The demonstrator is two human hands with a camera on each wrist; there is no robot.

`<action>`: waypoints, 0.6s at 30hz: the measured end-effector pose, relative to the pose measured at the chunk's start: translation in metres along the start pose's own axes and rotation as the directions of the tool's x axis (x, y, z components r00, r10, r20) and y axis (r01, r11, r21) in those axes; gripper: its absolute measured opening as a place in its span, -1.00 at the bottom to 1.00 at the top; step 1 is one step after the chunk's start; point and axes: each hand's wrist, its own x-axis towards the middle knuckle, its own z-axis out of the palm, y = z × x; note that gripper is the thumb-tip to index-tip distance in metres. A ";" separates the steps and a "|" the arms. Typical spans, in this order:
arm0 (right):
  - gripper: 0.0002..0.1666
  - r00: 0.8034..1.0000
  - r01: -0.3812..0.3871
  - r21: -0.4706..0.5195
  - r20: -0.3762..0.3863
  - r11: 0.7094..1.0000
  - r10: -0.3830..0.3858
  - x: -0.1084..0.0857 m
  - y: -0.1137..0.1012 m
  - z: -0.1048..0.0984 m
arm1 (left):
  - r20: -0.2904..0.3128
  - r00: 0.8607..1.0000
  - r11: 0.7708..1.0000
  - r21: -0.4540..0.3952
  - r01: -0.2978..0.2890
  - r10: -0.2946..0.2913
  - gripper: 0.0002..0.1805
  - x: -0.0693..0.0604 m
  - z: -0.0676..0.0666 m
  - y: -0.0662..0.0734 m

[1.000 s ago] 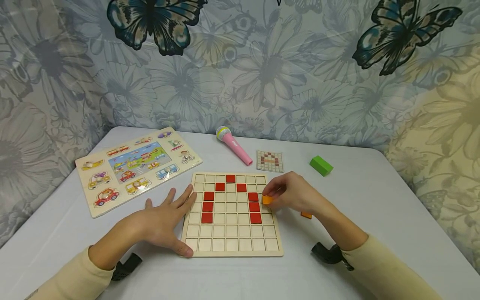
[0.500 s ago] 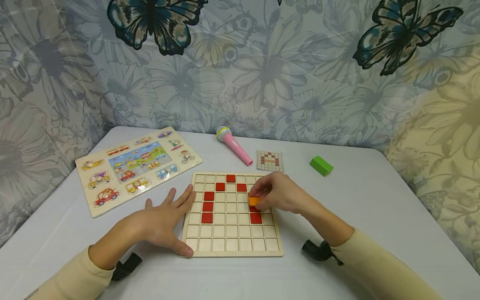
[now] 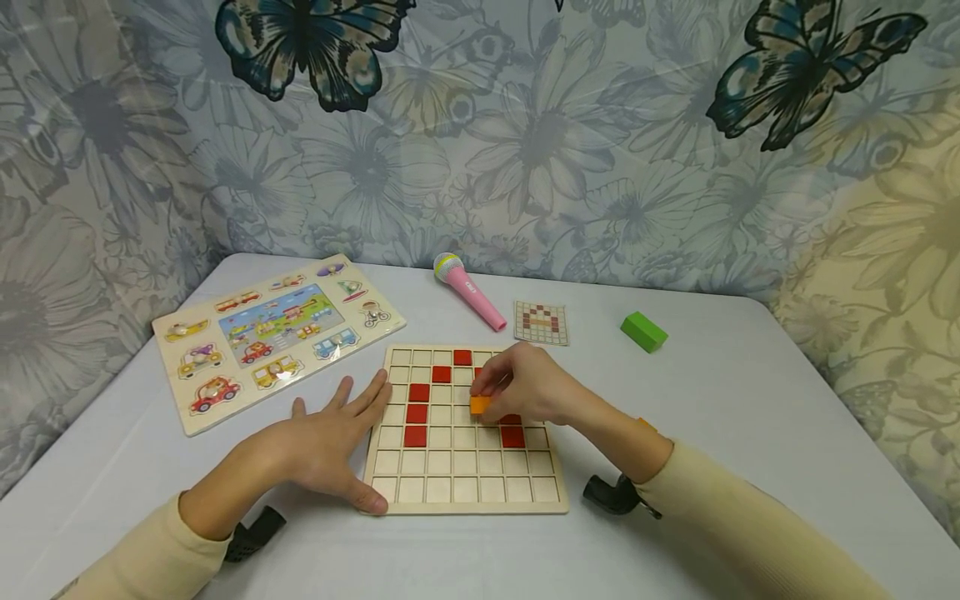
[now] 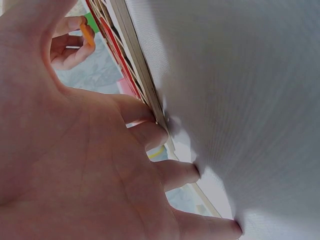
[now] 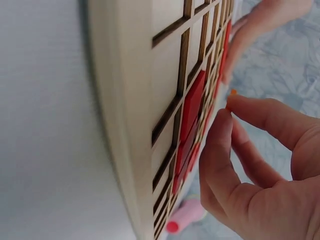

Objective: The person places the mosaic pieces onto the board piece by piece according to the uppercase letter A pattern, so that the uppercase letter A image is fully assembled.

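My right hand [image 3: 531, 387] pinches an orange square tile [image 3: 480, 405] between thumb and fingertips, over the right-middle cells of a wooden grid board [image 3: 465, 507]. In the right wrist view only a sliver of the orange tile [image 5: 233, 92] shows between the fingertips. Red tiles [image 3: 416, 413] sit in the board's cells in an arch shape; the right hand hides some on the right side. My left hand [image 3: 318, 450] lies spread along the board's left edge, its fingers straight and apart, touching the rim and the cloth; the left wrist view shows its palm [image 4: 95, 165].
A transport picture puzzle board [image 3: 217, 333] lies at the left. Behind the grid board are a pink toy microphone [image 3: 477, 298] and a small pattern card [image 3: 541, 323]. A green block [image 3: 643, 332] stands at the right. Another orange piece [image 3: 647, 425] peeks out behind my right wrist.
My right hand has carried the orange tile leftward, from the board's right edge to above its right-middle cells. The left hand has stayed in place.
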 end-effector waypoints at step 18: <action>-0.72 0.998 0.010 -0.071 0.056 0.997 -0.006 0.019 -0.020 0.020 | 0.003 1.000 1.000 -0.004 0.003 -0.003 0.59 0.001 0.001 -0.001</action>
